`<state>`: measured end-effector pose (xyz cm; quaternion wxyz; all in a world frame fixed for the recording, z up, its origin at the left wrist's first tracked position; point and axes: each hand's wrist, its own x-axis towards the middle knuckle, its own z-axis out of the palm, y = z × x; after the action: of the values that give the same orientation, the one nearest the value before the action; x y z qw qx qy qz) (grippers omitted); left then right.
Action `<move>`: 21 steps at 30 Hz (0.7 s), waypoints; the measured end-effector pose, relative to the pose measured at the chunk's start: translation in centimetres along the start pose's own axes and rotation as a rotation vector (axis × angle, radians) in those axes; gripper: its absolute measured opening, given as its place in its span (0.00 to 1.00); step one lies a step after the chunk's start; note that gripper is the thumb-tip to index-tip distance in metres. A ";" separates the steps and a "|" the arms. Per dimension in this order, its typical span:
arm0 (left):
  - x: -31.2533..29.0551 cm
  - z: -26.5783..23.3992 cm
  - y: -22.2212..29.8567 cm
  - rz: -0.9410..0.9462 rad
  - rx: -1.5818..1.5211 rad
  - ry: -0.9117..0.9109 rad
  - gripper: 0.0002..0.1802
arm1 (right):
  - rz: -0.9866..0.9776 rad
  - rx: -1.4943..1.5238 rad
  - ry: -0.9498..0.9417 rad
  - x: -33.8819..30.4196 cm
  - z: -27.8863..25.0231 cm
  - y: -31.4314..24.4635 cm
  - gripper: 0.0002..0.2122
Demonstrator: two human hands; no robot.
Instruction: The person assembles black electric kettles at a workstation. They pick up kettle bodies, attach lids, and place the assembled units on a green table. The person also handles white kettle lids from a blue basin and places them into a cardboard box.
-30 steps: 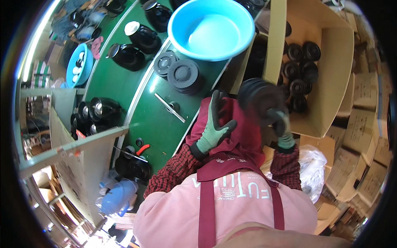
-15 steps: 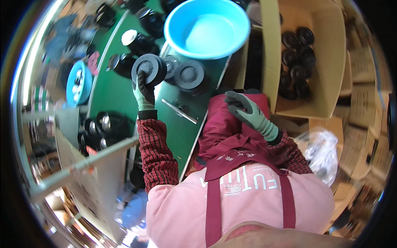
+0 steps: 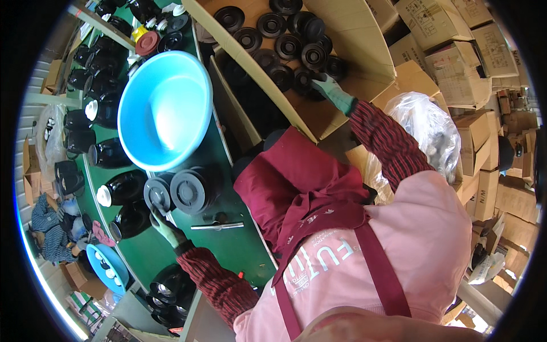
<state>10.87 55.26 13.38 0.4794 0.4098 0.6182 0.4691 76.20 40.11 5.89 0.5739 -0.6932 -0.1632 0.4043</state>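
- Black disc [image 3: 303,83]: at the fingertips of the right hand [image 3: 335,93], inside the cardboard box [image 3: 360,43]; whether they grasp it, I cannot tell.
- Grey disc [image 3: 156,194]: at the fingertips of the left hand [image 3: 164,227]; their grip is unclear too.
- Metal rod [image 3: 217,227]: right of the left fingers.
- Blue basin [image 3: 165,114]: beyond them.

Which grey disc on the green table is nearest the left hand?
The leftmost disc: the left hand is at its lower edge, while the larger-looking disc beside it lies farther right.
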 end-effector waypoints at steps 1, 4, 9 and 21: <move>-0.4 0.9 0.3 0.107 0.030 0.043 0.27 | -0.075 -0.251 -0.071 9.5 -6.1 8.2 0.40; -7.7 1.6 3.6 0.319 0.170 0.404 0.29 | 0.036 -0.878 0.187 13.9 2.6 9.0 0.45; -18.0 9.1 6.0 0.848 0.702 0.514 0.23 | 0.155 -0.868 0.043 16.6 5.0 10.3 0.56; -25.0 20.6 -3.3 0.655 0.821 -0.510 0.25 | -0.619 -0.826 0.018 12.6 4.3 -1.0 0.38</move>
<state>35.90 34.48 13.27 0.2450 0.8319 0.4555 0.2012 81.03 51.91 2.07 0.3465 -0.7845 -0.5021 0.1113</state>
